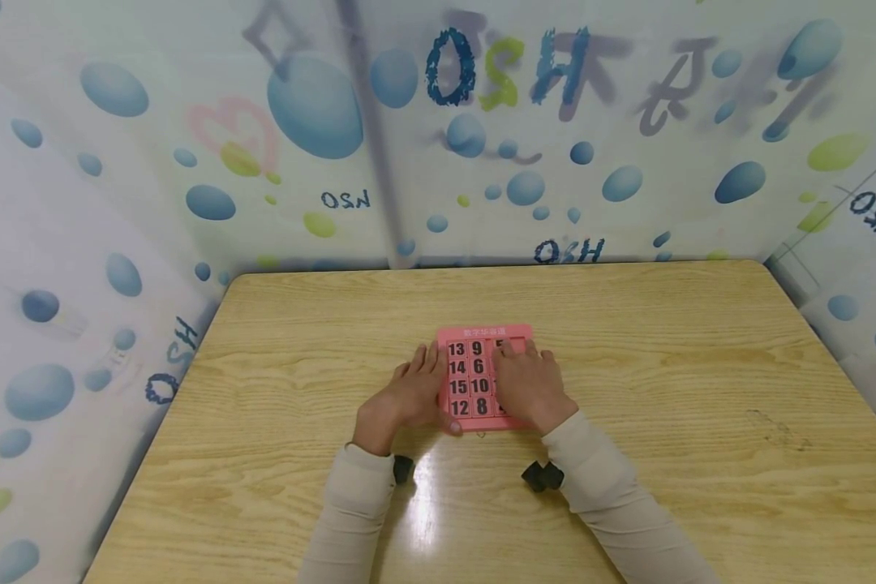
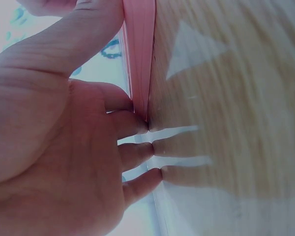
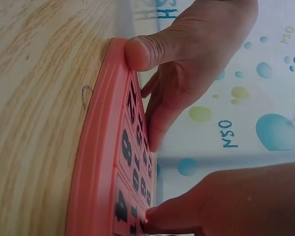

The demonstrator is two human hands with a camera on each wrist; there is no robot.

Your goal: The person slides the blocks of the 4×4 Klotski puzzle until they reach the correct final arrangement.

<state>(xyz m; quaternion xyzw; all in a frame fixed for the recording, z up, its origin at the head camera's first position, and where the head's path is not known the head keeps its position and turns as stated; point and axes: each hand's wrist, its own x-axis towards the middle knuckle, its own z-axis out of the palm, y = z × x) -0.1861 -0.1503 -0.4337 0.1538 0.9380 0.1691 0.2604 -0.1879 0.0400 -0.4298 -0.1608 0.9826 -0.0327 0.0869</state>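
A pink number sliding puzzle [image 1: 470, 376] lies flat on the table, its black-numbered tiles facing up. My left hand [image 1: 411, 395] holds its left side, fingers spread along the edge and thumb at the near left corner. In the left wrist view, the fingertips rest on the tabletop beside the puzzle's pink side wall [image 2: 140, 54]. My right hand [image 1: 533, 385] is over the right-hand columns, hiding several tiles. A fingertip [image 3: 155, 216] of it touches the tiles in the right wrist view, where the left thumb [image 3: 140, 53] presses on the frame's corner.
The wooden table [image 1: 664, 365] extends around the puzzle, its far edge against a backdrop [image 1: 591, 186] printed with blue and green drops. Black wrist devices [image 1: 543, 476] show by the sleeves. A glare patch [image 1: 425, 503] lies on the wood between the forearms.
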